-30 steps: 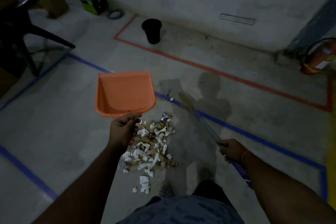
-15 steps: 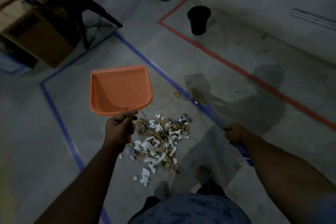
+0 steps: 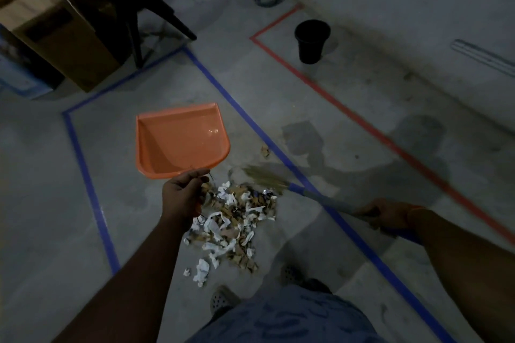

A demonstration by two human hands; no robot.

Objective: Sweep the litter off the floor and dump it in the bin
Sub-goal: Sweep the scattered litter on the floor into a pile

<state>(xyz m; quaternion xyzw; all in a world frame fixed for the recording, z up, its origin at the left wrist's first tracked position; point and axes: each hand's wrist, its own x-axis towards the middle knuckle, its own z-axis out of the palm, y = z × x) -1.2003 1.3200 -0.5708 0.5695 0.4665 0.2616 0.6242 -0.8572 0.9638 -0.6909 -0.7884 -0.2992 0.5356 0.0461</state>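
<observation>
Grey concrete floor [image 3: 362, 108] fills the view, marked with blue tape [image 3: 83, 170] and red tape [image 3: 328, 92] lines. Reference landmark: the litter pile [image 3: 234, 220], which lies on the floor just inside the blue tape line. The pile consists of torn white paper scraps, brown cardboard-coloured bits and one shiny foil-like piece at its far right edge; a single brown scrap lies apart, beyond the pile. The left hand [image 3: 184, 198] is curled round the handle of an orange dustpan [image 3: 178, 142], held above the floor just beyond and left of the pile; the pan is empty. The right hand [image 3: 387, 213], right of the pile, grips the blue-handled broom [image 3: 315, 195]; its straw bristles sit at the pile's far right edge and are blurred. A black bin [image 3: 311, 40] stands upright well beyond the pile, inside the red tape corner. Cardboard boxes [image 3: 55, 33] and a dark chair [image 3: 139, 8] stand far left of the pile. No writing or label is readable.
</observation>
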